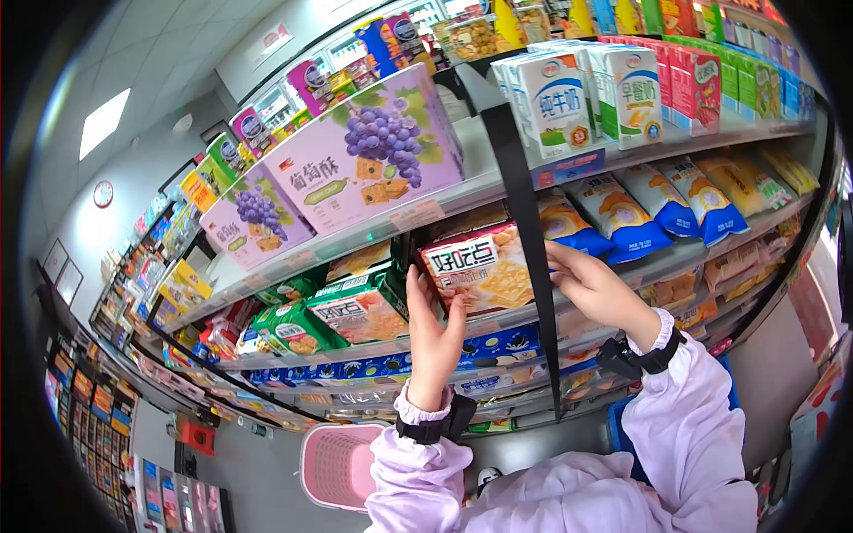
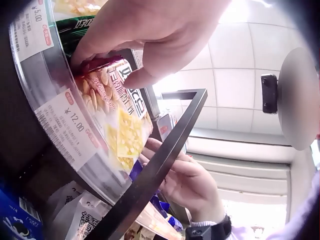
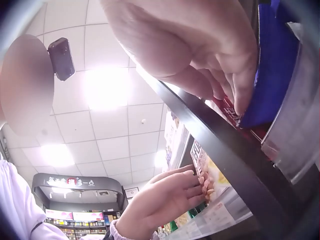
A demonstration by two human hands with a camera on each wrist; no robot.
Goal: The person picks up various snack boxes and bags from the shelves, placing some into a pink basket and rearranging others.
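Observation:
A red and white biscuit pack [image 1: 477,269] with crackers and almonds on its front stands on the middle shelf. At its left edge is my left hand [image 1: 433,333], thumb on the front face and fingers along the side. My right hand [image 1: 597,286] reaches past a black shelf post [image 1: 526,195] to the pack's right end, its fingers extended and fingertips right at the red wrapper [image 3: 229,109]. In the left wrist view the left thumb [image 2: 140,79] lies over the pack's printed front. The post hides part of the pack's right end.
Green biscuit packs [image 1: 355,306] stand left of the hands, blue and white bags [image 1: 613,213] to the right. Purple grape biscuit boxes [image 1: 364,151] and milk cartons [image 1: 555,102] fill the shelf above. A pink basket [image 1: 311,466] is on the floor. A price rail [image 2: 75,130] edges the shelf.

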